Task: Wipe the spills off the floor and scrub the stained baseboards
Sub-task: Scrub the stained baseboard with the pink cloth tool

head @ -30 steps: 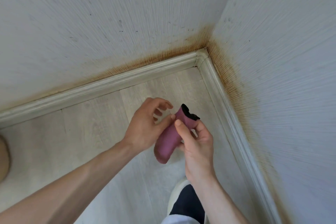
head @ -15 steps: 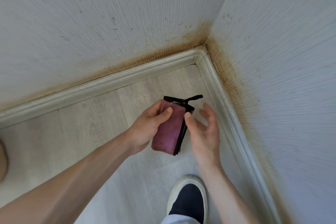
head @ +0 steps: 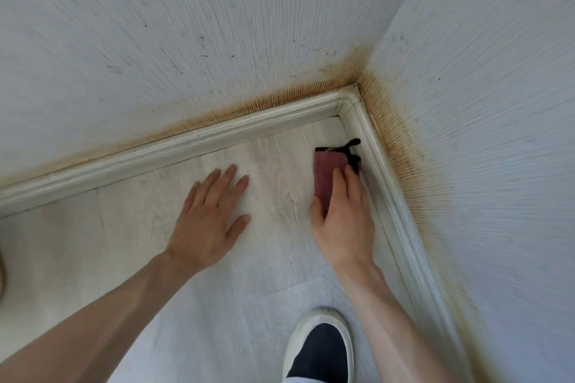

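Note:
A folded pink cloth with black trim lies flat on the pale wood-look floor, close against the right baseboard. My right hand presses on it with straight fingers, the thumb at its left edge. My left hand rests flat on the floor with spread fingers, to the left of the cloth and apart from it. The back baseboard meets the right one at the corner. Brown-orange stains run along the wall just above both baseboards.
Two white textured walls close in the corner at the back and right. My foot in a dark shoe with a white sole stands on the floor at the bottom. A brown object shows at the left edge.
Both hands held the cloth in the air before. Now my left hand has let go and lies flat on the floor, and my right hand has brought the cloth down by the right baseboard.

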